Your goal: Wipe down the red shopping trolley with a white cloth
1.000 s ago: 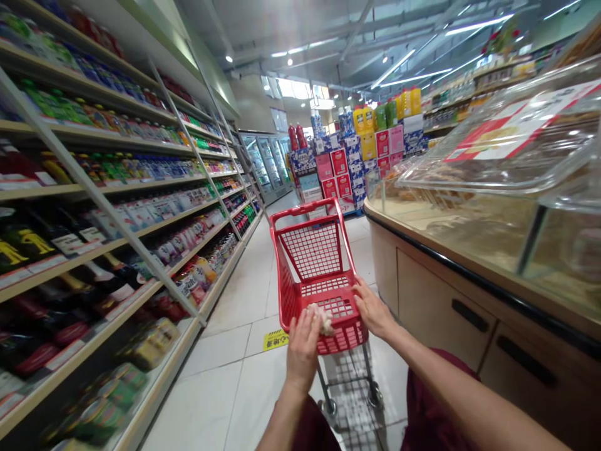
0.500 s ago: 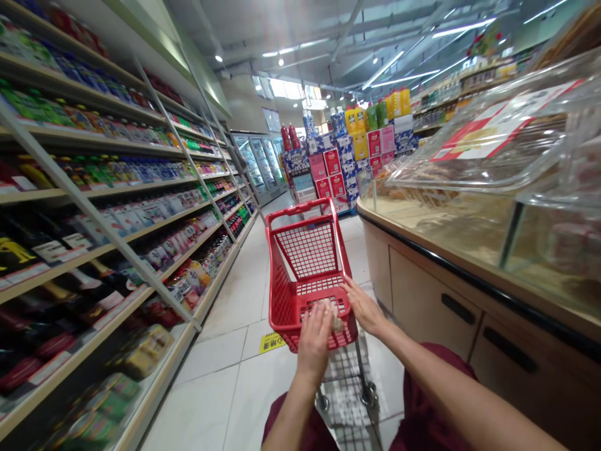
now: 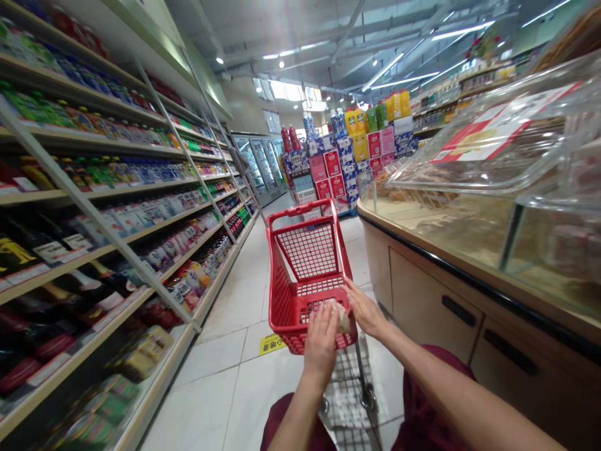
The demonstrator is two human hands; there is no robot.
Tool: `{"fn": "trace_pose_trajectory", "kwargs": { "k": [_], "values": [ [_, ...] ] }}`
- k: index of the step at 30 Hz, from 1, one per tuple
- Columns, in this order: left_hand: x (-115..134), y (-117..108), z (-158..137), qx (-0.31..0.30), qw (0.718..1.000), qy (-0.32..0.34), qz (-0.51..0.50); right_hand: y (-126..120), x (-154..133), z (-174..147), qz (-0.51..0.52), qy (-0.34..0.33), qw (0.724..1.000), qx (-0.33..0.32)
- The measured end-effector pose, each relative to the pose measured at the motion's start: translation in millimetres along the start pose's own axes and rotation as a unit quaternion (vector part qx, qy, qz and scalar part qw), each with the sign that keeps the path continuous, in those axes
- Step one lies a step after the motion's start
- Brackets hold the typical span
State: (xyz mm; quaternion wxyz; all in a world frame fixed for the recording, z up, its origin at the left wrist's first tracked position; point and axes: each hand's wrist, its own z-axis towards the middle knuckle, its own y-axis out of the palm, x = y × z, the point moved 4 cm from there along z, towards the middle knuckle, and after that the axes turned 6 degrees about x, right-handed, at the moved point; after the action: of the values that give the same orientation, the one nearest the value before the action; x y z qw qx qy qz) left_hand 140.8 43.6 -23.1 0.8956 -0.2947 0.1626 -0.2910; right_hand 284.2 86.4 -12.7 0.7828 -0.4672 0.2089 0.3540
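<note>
A red plastic shopping cart stands in front of me, its handle at the far side and its open basket facing up. My left hand presses a crumpled pale cloth against the near right part of the basket rim; its fingers lie close together over it. Part of the cloth is hidden under that hand. At the right side of the basket, my right hand grips the rim, its fingertips partly hidden by the edge.
Shelves of bottled drinks line the left side. On the right runs a wooden counter with clear plastic bins. Stacked drink cartons stand ahead, and a yellow floor sticker lies beside the cart.
My left hand and the cloth have slid a little to the right along the cart's near rim. My right hand stays at the right rim.
</note>
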Motion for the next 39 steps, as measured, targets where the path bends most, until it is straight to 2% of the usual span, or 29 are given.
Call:
{"fn": "trace_pose_trajectory", "kwargs": {
  "k": [1, 4, 6, 8, 11, 13, 16, 20, 23, 26, 28, 30, 32, 34, 36, 39],
  "values": [
    [-18, -10, -9, 0.005, 1.0, -0.006, 0.015, -1, 1, 0, 0.001, 0.005, 1.0, 0.001],
    [-78, -39, -32, 0.025, 0.991, -0.113, 0.069, 0, 0, -1, 0.016, 0.02, 1.0, 0.012],
    [-93, -44, -35, 0.036, 0.983, -0.16, 0.078, 3, -3, -2, 0.027, 0.022, 0.999, 0.019],
    [-79, -34, -28, 0.035, 0.984, -0.16, 0.066, 6, -5, -3, 0.036, 0.025, 0.999, 0.021],
    [-32, -5, -7, 0.017, 0.992, -0.117, 0.038, 6, -5, -5, 0.034, 0.024, 0.999, 0.018],
    [-11, 4, 2, 0.009, 0.996, -0.083, 0.01, 3, -3, -5, 0.02, 0.019, 0.999, 0.02],
    [-13, -3, -3, -0.02, 0.997, -0.065, -0.024, 0, 2, -5, -0.008, 0.017, 1.0, 0.023],
    [-29, -20, -8, -0.052, 0.989, -0.132, -0.027, 6, 5, -5, -0.004, 0.018, 0.999, 0.044],
    [-5, -9, 7, -0.076, 0.988, -0.121, -0.065, 10, 6, -5, 0.012, 0.023, 0.997, 0.07],
    [18, 3, 17, -0.068, 0.993, -0.072, -0.072, 7, 6, -4, 0.003, 0.03, 0.999, 0.043],
    [9, 0, 8, -0.045, 0.997, -0.05, -0.049, 2, 5, -4, -0.011, 0.041, 0.999, 0.015],
    [-24, -15, -11, -0.023, 0.998, -0.062, -0.017, -2, 4, -4, -0.018, 0.047, 0.999, -0.001],
    [-66, -34, -31, -0.014, 0.991, -0.131, 0.026, -2, 2, -4, -0.014, 0.046, 0.999, 0.0],
    [-93, -49, -42, -0.02, 0.977, -0.204, 0.066, 2, 1, -4, -0.004, 0.043, 0.999, 0.015],
    [-89, -50, -38, -0.039, 0.972, -0.223, 0.064, 7, 1, -4, 0.003, 0.042, 0.999, 0.027],
    [-36, -25, -12, -0.062, 0.985, -0.16, 0.005, 11, 0, -4, 0.003, 0.041, 0.999, 0.02]
  ]
}}
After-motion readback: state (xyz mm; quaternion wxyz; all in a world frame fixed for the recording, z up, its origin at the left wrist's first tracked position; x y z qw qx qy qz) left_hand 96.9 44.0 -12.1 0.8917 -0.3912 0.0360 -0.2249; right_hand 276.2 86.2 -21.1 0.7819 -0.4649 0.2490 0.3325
